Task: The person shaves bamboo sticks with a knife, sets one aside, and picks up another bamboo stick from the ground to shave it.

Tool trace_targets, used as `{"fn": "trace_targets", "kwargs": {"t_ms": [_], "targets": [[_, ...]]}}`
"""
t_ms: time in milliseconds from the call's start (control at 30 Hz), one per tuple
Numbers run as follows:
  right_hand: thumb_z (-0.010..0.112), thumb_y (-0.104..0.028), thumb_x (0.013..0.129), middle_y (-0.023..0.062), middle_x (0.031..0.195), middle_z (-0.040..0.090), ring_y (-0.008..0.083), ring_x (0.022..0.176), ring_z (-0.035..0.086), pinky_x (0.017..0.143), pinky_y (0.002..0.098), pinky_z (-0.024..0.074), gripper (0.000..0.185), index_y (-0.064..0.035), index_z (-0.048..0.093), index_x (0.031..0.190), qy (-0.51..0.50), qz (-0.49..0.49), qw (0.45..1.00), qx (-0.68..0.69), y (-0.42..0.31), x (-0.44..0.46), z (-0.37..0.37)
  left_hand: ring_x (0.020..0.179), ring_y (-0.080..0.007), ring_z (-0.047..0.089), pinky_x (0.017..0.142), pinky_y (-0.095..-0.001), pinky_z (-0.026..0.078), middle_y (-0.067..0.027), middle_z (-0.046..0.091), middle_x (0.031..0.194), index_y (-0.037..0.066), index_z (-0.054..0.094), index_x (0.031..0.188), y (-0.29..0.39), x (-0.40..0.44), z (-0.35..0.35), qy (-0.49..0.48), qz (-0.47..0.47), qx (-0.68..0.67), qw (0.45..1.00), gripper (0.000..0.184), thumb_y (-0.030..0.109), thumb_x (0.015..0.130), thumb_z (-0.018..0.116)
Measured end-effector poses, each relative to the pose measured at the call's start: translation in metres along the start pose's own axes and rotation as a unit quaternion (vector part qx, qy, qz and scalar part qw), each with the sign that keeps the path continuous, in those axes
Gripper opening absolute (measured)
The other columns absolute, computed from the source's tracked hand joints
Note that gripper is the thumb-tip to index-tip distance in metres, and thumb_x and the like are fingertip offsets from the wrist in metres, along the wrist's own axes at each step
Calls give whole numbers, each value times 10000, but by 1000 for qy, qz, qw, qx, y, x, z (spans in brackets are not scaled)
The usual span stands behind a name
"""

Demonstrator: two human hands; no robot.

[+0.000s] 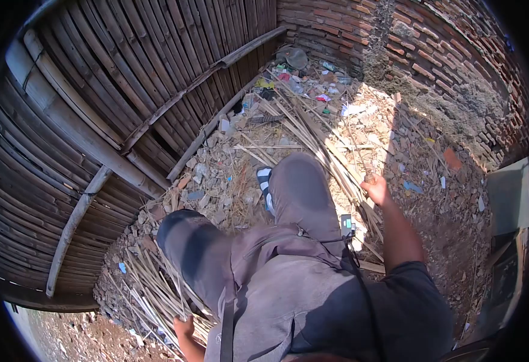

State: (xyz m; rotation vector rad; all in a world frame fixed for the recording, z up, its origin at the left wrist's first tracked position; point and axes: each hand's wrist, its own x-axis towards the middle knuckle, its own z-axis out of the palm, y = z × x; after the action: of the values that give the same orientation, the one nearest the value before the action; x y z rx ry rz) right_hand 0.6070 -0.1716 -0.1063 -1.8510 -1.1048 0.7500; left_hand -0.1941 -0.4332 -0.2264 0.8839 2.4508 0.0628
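On the right, my right hand (377,190) is closed round the end of a thin bamboo piece, above a pile of long bamboo strips (327,154) that runs up toward the wall. At the lower left, my left hand (184,326) is closed beside a second heap of bamboo strips (150,286), with a thin strip at its fingers. My knees are bent between the two piles, and a sandal (265,181) shows beside one knee.
A bamboo fence (138,66) stands on the left, and a brick wall (433,72) curves round the back and right. Rubble and litter (294,75) cover the ground. A grey-green panel (510,196) leans at the far right. A small dark device (347,225) lies near my thigh.
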Motion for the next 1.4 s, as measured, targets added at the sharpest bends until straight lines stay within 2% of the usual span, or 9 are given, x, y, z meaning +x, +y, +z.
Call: {"fn": "trace_targets", "kwargs": {"t_ms": [100, 300, 367, 567, 967, 1167, 1200, 1300, 1400], "targets": [[823, -179, 835, 44, 762, 683, 141, 675, 604, 648, 323, 496, 224, -25, 699, 941, -9, 17, 1000, -21, 17, 1, 25, 1247, -408, 642, 1041, -436, 505, -324, 654, 1320, -62, 521, 1438, 13, 12, 18, -45, 46, -73, 995, 750, 386, 900, 790], [809, -261, 842, 66, 742, 684, 227, 696, 665, 694, 387, 538, 264, -63, 725, 995, -37, 68, 994, -73, 106, 43, 82, 1170, -302, 649, 999, -417, 512, -283, 652, 1306, -55, 554, 1390, 37, -9, 49, -115, -58, -219, 967, 648, 373, 946, 752], [796, -306, 847, 146, 981, 732, 307, 886, 711, 832, 410, 562, 317, -65, 742, 1047, -77, 127, 975, -165, 113, 55, 86, 1143, -291, 651, 973, -413, 516, -266, 655, 1292, -47, 558, 1386, 61, -14, 52, -124, -53, -218, 967, 628, 373, 955, 736], [780, -327, 851, 221, 1488, 526, 410, 1258, 608, 1094, 446, 496, 418, -61, 739, 1170, -37, 124, 955, -267, 125, 80, 90, 1061, -258, 657, 897, -401, 529, -216, 664, 1250, -24, 572, 1374, 122, -19, 58, -141, -34, -217, 965, 570, 373, 982, 688], [796, -306, 801, 225, 1254, 641, 402, 1195, 642, 1049, 462, 532, 479, -73, 717, 1212, -17, 142, 939, -313, 166, 132, 114, 897, -192, 670, 743, -377, 554, -114, 683, 1166, 23, 599, 1351, 0, -8, -9, -170, -103, -132, 971, 471, 374, 1036, 593], [860, -305, 704, 248, 1109, 674, 412, 1091, 654, 958, 451, 548, 514, -71, 735, 1144, 28, 49, 966, -253, 202, 118, 116, 872, -219, 670, 687, -407, 555, -63, 657, 1062, 115, 591, 1325, 22, -1, -12, -161, -124, -193, 960, 363, 346, 1046, 564], [831, -246, 784, 144, 1030, 719, 298, 965, 701, 877, 427, 567, 308, -85, 771, 1039, 18, -26, 967, -254, 205, 118, 109, 872, -228, 670, 680, -416, 554, -55, 650, 1040, 136, 587, 1319, 35, -1, -11, -156, -128, -216, 955, 341, 339, 1046, 561], [806, -125, 830, 71, 805, 714, 216, 775, 686, 763, 347, 554, 240, -6, 722, 1021, -49, 134, 988, 60, 204, 112, 95, 911, -244, 671, 693, -427, 552, -57, 651, 1079, 138, 572, 1278, 78, -17, -42, -114, -89, -281, 949, 335, 394, 1061, 565], [751, -66, 877, 30, 806, 701, 123, 681, 622, 654, 297, 508, 122, 8, 700, 960, -60, 127, 989, 54, 177, 116, 79, 909, -231, 670, 687, -416, 544, -52, 652, 1081, 137, 574, 1241, 108, 0, -49, -69, -123, -334, 932, 328, 412, 1062, 581]]}}
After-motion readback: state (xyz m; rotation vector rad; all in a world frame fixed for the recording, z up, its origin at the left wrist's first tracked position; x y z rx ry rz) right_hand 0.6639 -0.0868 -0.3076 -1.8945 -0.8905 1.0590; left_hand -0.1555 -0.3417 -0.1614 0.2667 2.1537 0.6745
